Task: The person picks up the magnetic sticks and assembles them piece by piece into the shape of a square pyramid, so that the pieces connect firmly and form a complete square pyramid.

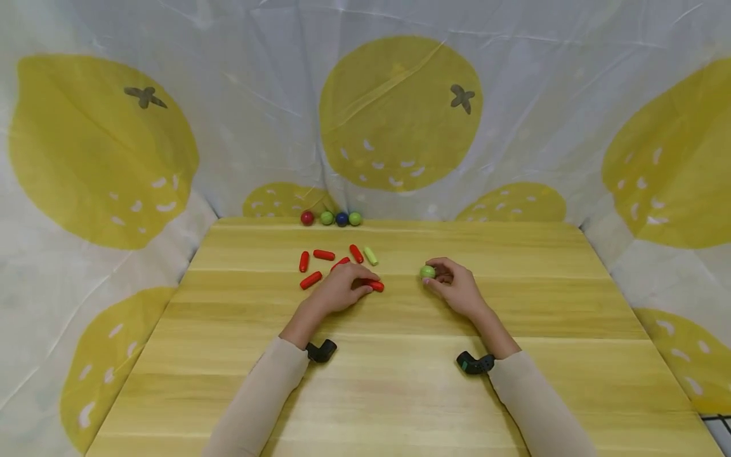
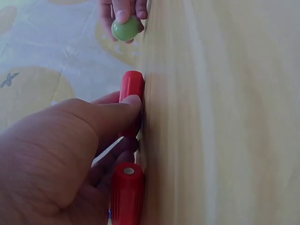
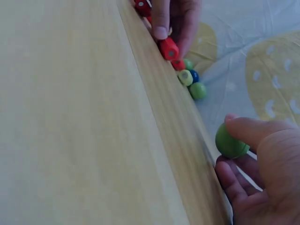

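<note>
My left hand (image 1: 338, 291) pinches a short red rod (image 1: 377, 286) between thumb and fingers, low over the wooden table. In the left wrist view that rod (image 2: 132, 84) lies along the tabletop, its middle covered by the thumb. Another red rod (image 2: 127, 194) with a round metal disc in its end is close under the same hand. To the right, my right hand (image 1: 459, 291) holds a green ball (image 1: 427, 272) by the fingertips. The right wrist view has this ball (image 3: 229, 143) between the thumb and the fingers. A gap separates ball and held rod.
Around the left hand lie several loose red rods (image 1: 323, 255) and a light green rod (image 1: 371, 256). Along the table's back edge stand a red ball (image 1: 307, 218), a blue ball (image 1: 341, 219) and two green balls (image 1: 355, 219). A lemon-print cloth (image 1: 274, 114) hangs behind the table (image 1: 400, 393).
</note>
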`<act>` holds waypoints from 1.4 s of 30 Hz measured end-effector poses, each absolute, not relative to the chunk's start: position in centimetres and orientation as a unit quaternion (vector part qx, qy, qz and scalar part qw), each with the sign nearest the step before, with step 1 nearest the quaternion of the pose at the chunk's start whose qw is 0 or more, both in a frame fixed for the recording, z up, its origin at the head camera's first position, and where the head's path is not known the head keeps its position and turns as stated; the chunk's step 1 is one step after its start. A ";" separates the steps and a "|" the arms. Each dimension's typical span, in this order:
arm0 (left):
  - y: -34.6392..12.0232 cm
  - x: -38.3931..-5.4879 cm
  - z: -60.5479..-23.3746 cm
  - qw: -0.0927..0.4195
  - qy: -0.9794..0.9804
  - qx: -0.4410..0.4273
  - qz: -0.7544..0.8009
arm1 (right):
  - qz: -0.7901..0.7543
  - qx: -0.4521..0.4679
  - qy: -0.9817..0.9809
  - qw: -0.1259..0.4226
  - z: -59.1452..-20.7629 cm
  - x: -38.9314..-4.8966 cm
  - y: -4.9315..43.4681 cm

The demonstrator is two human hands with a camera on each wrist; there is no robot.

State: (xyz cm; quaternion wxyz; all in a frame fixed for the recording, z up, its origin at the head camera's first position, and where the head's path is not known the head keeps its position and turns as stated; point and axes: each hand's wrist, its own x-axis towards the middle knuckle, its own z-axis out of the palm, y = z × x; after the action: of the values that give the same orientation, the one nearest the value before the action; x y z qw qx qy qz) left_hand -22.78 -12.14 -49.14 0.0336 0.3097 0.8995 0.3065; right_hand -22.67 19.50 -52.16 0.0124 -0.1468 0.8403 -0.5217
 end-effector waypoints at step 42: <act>-7.7 -22.1 -49.7 0.011 0.892 0.288 0.347 | -0.517 -0.206 0.830 0.030 -52.6 -22.0 16.6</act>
State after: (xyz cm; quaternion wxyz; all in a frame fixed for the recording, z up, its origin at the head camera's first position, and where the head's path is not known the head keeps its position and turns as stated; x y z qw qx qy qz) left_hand -22.12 -7.68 -49.72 0.0111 0.2885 0.8923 0.3472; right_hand -22.00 16.58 -52.56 0.0301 -0.2062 0.8303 -0.5169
